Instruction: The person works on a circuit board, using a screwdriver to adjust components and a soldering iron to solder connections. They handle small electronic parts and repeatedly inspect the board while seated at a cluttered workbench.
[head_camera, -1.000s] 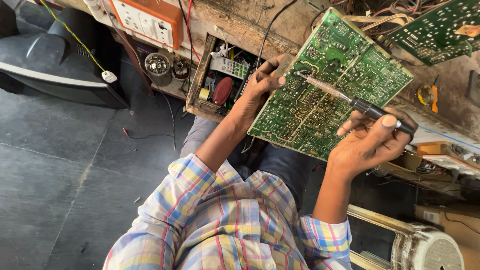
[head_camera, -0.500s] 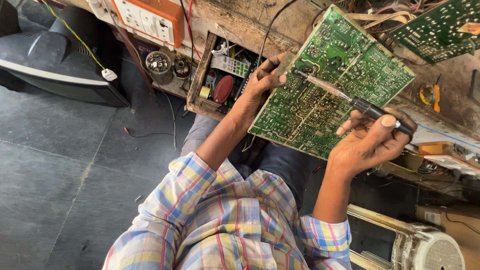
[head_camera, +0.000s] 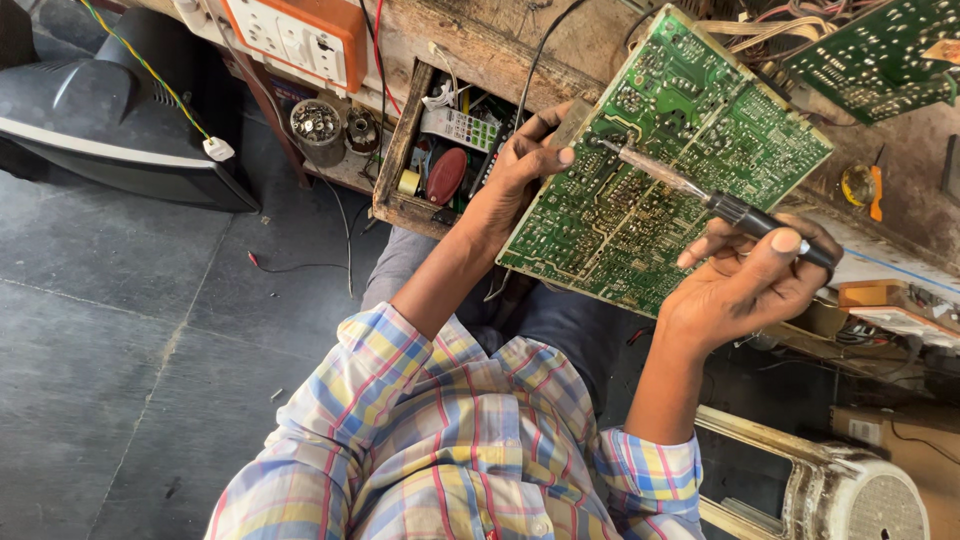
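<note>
A large green circuit board (head_camera: 690, 130) is tilted up at the edge of a wooden workbench, its solder side facing me. My left hand (head_camera: 520, 165) grips the board's left edge, thumb on its face. My right hand (head_camera: 745, 280) holds the black handle of a soldering iron (head_camera: 700, 192). The iron's metal tip touches the board near its upper left part.
An open wooden drawer (head_camera: 400, 165) full of small parts sits left of the board. An orange switch box (head_camera: 300, 35) and a second green board (head_camera: 880, 55) lie on the bench. A grey television (head_camera: 90, 110) stands on the dark floor at left; a white appliance (head_camera: 850, 490) is lower right.
The hands, the board and the iron hold nearly the same pose; the view has shifted only slightly.
</note>
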